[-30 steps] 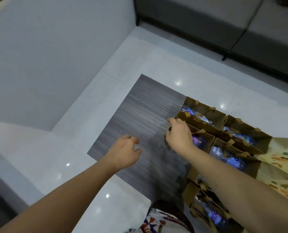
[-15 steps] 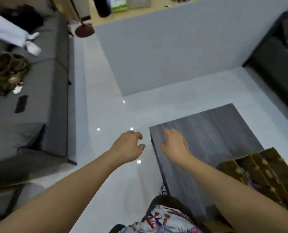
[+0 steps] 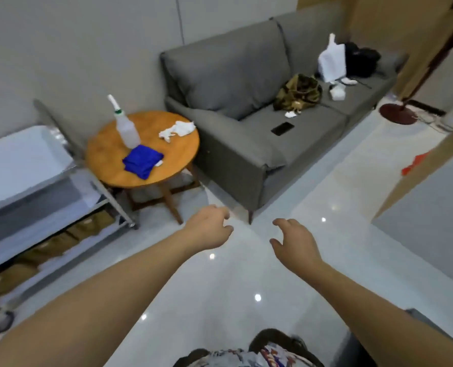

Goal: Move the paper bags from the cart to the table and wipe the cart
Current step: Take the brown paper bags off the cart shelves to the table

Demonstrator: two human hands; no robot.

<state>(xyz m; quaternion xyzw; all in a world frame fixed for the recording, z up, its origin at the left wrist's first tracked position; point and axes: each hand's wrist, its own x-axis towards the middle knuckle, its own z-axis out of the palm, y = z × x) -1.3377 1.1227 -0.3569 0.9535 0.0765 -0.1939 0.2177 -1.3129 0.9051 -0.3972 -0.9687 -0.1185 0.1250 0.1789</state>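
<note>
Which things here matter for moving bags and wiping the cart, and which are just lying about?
For the job:
cart
paper bags on its lower shelf
blue cloth
spray bottle
both empty hands: left, right

Lying about:
sofa
phone
camouflage garment
white bag
crumpled white rag

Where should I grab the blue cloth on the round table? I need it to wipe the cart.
Pinch the blue cloth from above at its bunched, raised middle. It lies crumpled flat on the round table, so no edge stands up. Come from the front, since the spray bottle stands upright just behind it.
</note>
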